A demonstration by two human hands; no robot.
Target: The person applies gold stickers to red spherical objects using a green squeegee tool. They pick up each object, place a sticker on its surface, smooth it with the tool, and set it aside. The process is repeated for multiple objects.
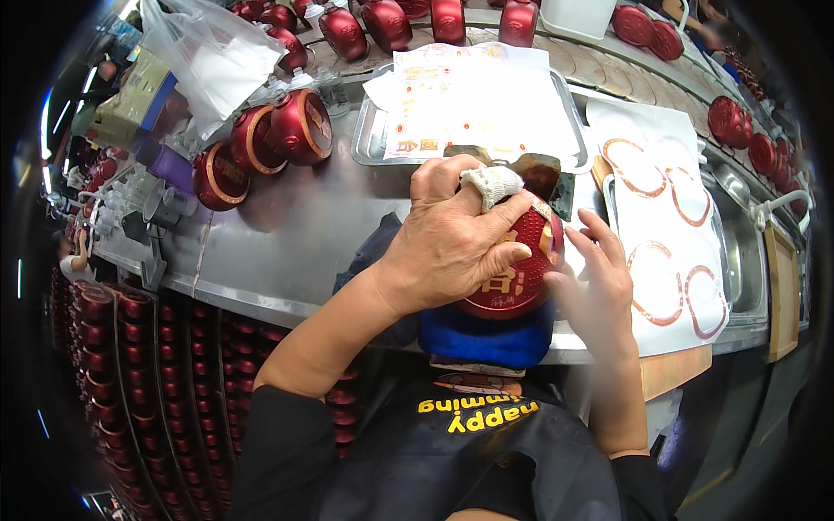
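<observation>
A round, flat-faced red bottle (521, 291) with gold characters rests in front of me on a folded blue cloth (512, 337) at the bench edge. My left hand (456, 239) lies over its upper left side. Its fingers are bent around a white knit cloth (493, 184) at the bottle's top rim; whether the cloth is wrapped on a finger is hard to tell. On the bottle's right side, my right hand (599, 278) has its fingers apart, thumb close to the rim and partly blurred. Behind the bottle stands a dark metal bracket (537, 169).
A metal tray (369, 139) holds a white decal sheet (469, 95). Ring-shaped decals lie on white paper (665, 226) at right. Several red bottles (302, 130) stand at left, others along the curved conveyor (599, 74). Stacked red bottles (178, 373) fill the lower left.
</observation>
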